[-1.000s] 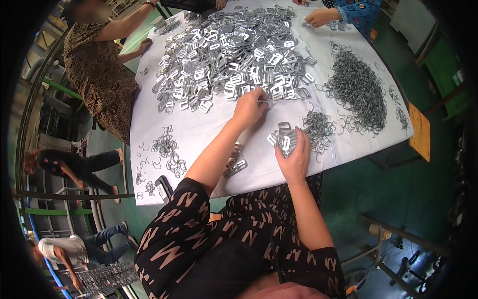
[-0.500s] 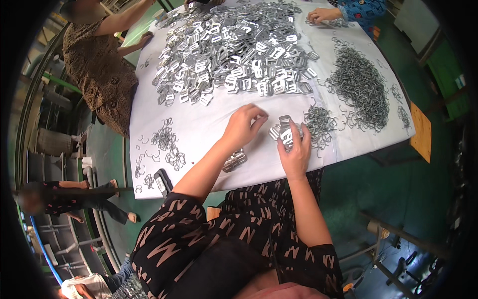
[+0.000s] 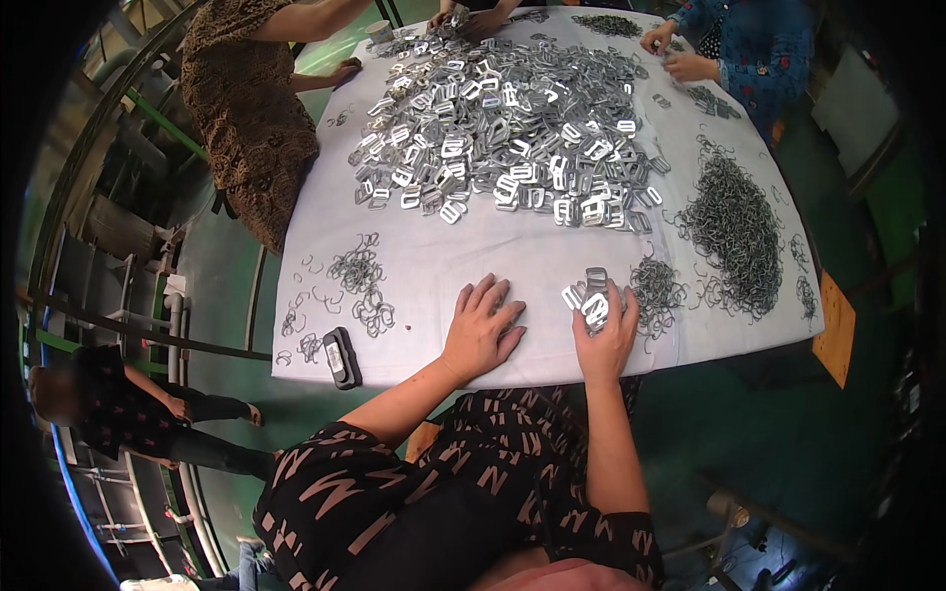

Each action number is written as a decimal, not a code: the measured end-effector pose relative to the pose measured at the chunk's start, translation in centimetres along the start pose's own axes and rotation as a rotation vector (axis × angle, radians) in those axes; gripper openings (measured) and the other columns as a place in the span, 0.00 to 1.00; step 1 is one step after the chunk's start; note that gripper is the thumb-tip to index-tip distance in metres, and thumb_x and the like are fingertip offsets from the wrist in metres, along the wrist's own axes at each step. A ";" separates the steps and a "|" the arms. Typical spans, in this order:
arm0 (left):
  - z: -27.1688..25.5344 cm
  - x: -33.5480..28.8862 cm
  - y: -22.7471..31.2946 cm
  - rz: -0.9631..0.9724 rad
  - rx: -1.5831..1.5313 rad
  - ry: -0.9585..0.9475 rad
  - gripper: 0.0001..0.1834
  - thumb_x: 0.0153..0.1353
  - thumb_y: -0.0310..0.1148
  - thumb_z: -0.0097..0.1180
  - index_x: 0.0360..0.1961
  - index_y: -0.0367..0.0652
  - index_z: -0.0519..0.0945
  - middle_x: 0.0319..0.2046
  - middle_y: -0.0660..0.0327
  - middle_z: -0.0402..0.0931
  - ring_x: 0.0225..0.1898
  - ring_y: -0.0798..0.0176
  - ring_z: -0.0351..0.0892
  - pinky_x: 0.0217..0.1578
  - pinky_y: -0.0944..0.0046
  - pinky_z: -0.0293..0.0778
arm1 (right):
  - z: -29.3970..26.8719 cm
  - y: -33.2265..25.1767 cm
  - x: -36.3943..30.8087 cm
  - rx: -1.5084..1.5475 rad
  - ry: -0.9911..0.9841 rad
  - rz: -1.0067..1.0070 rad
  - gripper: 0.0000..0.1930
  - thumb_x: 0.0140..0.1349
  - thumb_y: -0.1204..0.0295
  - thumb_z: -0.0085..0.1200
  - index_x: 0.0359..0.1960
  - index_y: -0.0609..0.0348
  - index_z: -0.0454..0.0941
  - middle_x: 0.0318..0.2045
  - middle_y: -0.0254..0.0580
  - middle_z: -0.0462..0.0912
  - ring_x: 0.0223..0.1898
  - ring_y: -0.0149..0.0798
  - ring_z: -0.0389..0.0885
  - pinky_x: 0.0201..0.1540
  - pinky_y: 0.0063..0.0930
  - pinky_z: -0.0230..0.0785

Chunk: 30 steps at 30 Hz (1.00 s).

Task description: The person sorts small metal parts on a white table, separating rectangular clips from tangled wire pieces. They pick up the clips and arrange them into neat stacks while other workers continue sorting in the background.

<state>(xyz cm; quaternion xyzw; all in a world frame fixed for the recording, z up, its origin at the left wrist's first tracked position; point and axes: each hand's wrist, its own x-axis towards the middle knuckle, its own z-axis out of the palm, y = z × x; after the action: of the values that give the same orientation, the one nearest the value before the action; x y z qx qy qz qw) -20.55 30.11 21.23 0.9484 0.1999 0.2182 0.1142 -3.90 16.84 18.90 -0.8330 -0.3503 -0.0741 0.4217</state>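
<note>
My left hand (image 3: 481, 333) lies palm down on the white tablecloth (image 3: 424, 258), fingers spread; whatever is under the palm is hidden. To its right, my right hand (image 3: 609, 337) curls its thumb and fingers around a few flat silver metal buckles (image 3: 593, 307). Just right of that hand sits a small heap of bent wire hooks (image 3: 654, 293). Beyond both hands spreads a large pile of the same kind of buckles (image 3: 507, 128).
A bigger heap of wire hooks (image 3: 734, 236) covers the table's right side. Loose hooks (image 3: 360, 271) and a black oblong device (image 3: 342, 358) lie at left. Co-workers stand at the left (image 3: 241, 118) and far right (image 3: 764, 59); another person's hands (image 3: 481, 22) work at the far edge.
My left hand has come down nearer me, from raised with curled fingers to flat on the cloth. The short row of buckles by its forearm is out of sight. The whole view has shifted.
</note>
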 end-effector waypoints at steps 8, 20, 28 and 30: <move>0.3 -0.2 -0.2 -0.044 0.010 -0.010 0.20 0.56 0.43 0.61 0.50 0.50 0.77 0.57 0.50 0.68 0.64 0.39 0.60 0.62 0.39 0.56 | 0.3 0.2 -0.1 -0.006 0.011 -0.006 0.34 0.49 0.66 0.66 0.60 0.56 0.69 0.57 0.59 0.66 0.59 0.62 0.67 0.60 0.50 0.63; 0.2 -0.4 -0.3 -0.052 -0.030 0.018 0.21 0.55 0.42 0.61 0.49 0.49 0.78 0.57 0.50 0.69 0.64 0.38 0.60 0.62 0.39 0.56 | 0.3 0.3 -0.3 -0.019 -0.004 -0.011 0.33 0.51 0.67 0.65 0.60 0.58 0.69 0.58 0.60 0.65 0.59 0.62 0.66 0.61 0.51 0.61; 0.2 -0.4 -0.4 -0.051 -0.035 0.008 0.21 0.55 0.43 0.61 0.50 0.49 0.77 0.58 0.49 0.69 0.64 0.38 0.60 0.62 0.39 0.55 | 0.2 0.2 -0.2 -0.007 -0.005 -0.026 0.32 0.51 0.67 0.65 0.60 0.60 0.68 0.58 0.61 0.65 0.60 0.62 0.66 0.62 0.50 0.61; 0.3 -0.4 -0.4 -0.051 -0.038 0.006 0.21 0.56 0.43 0.61 0.50 0.49 0.77 0.58 0.49 0.69 0.64 0.38 0.60 0.62 0.39 0.55 | 0.2 0.3 -0.3 -0.012 -0.005 -0.026 0.32 0.52 0.67 0.65 0.59 0.61 0.68 0.58 0.61 0.65 0.60 0.62 0.66 0.62 0.50 0.61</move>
<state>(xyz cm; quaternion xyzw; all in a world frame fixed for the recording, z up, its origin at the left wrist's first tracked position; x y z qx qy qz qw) -20.86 30.29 20.70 0.9398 0.2204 0.2220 0.1372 -3.94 16.74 18.48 -0.8311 -0.3616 -0.0798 0.4149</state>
